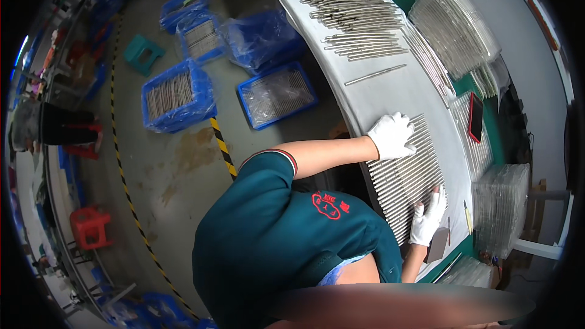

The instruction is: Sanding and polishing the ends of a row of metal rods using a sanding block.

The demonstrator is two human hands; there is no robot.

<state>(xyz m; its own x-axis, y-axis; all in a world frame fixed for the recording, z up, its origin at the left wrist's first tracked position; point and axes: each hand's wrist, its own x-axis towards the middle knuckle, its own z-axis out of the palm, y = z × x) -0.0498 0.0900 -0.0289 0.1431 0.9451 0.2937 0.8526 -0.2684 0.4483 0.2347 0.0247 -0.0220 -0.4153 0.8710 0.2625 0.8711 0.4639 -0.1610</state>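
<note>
A close row of slim metal rods (405,173) lies side by side in front of me on the white-covered table. My left hand (390,137), in a white glove, rests palm down over the far left part of this row, its fingers slightly bent and apart. At the row's right side is my right hand (428,218), also gloved, with bare tips showing at thumb and finger. Its thumb stands away from the fingers, and the hand touches the rod ends. Neither hand visibly grips a rod. One single rod (376,74) lies apart, beyond my left hand.
A large heap of rods (341,12) covers the table's far left part. Clear plastic trays (454,27) are stacked along the back edge, near a red-edged phone (475,117). A dark block (437,245) sits by my right wrist. Blue crates (277,94) stand on the floor.
</note>
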